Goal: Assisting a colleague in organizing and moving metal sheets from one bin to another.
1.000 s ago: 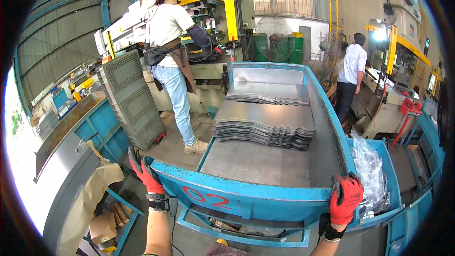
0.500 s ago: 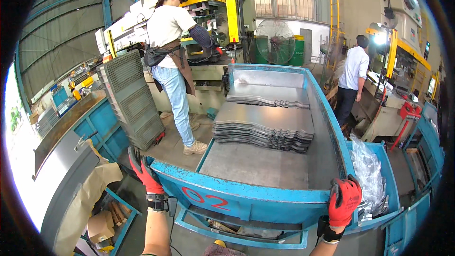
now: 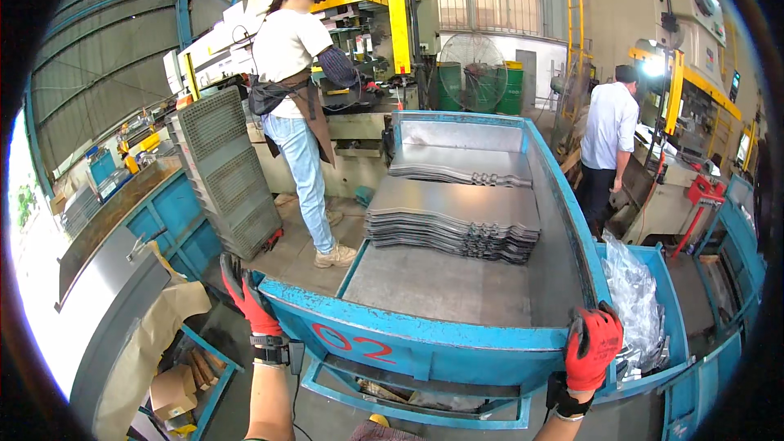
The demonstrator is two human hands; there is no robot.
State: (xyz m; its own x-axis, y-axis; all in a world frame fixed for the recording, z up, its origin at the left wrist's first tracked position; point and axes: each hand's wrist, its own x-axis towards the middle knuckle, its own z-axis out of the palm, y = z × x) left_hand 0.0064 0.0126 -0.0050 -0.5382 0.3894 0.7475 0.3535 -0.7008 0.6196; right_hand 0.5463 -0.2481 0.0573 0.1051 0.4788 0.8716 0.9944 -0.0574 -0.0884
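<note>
A blue metal bin [image 3: 425, 314] with red painted marks stands right in front of me. Inside lie stacks of thin, wavy-edged metal sheets [image 3: 457, 208], a second stack [image 3: 457, 165] behind the first. At the bin's near left corner, my left hand [image 3: 250, 298], in a red and black glove, rests against the edge with its fingers stretched upward. My right hand [image 3: 594, 347], gloved alike, is closed over the near right corner, its fingers curled on the rim. Both wrists wear dark bands.
Left of the bin, a person [image 3: 298, 106] in an apron stands at a press beside stacked grey crates [image 3: 224, 171]. Another person [image 3: 607, 139] stands at a press on the right. A blue container [image 3: 645, 310] of plastic-wrapped parts adjoins the bin. A large fan [image 3: 474, 73] stands behind.
The person at the left press has shifted their head and lowered their arm slightly. The person on the right has turned and dropped an arm. My hands and the bin stay in place.
</note>
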